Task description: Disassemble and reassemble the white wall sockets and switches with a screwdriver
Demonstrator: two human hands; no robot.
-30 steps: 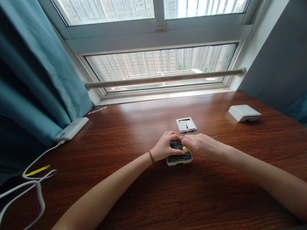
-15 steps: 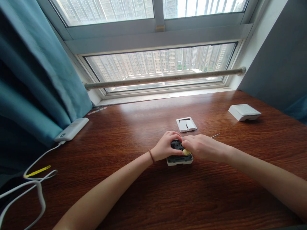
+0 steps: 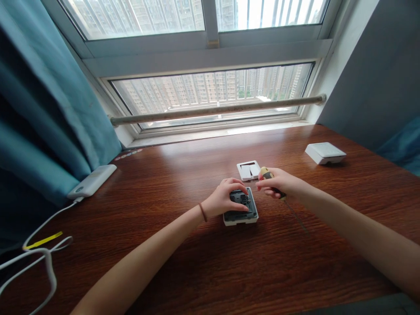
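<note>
My left hand (image 3: 228,197) rests over the left side of a wall switch box (image 3: 241,221), thumb and fingers curved across it and holding it on the table. The box has a white shell and a dark inner face, partly covered by my fingers. Off to the right, my right hand (image 3: 282,181) is closed around a screwdriver (image 3: 267,173) with a yellow and dark handle. Its thin shaft points down and right, away from the box. Just behind the box lies a white switch cover (image 3: 248,169) with loose rocker pieces in its frame.
A white boxed switch (image 3: 325,153) sits at the table's right rear. On the left, a white power strip (image 3: 92,181) lies by the blue curtain (image 3: 95,109). Its white cable (image 3: 49,271) loops near a yellow strip (image 3: 44,240). A window with a rail (image 3: 216,111) stands behind the table (image 3: 183,262).
My right hand has lifted off the switch box and moved right with the screwdriver, whose handle now tilts up. My left hand stays on the box. The view has shifted slightly.
</note>
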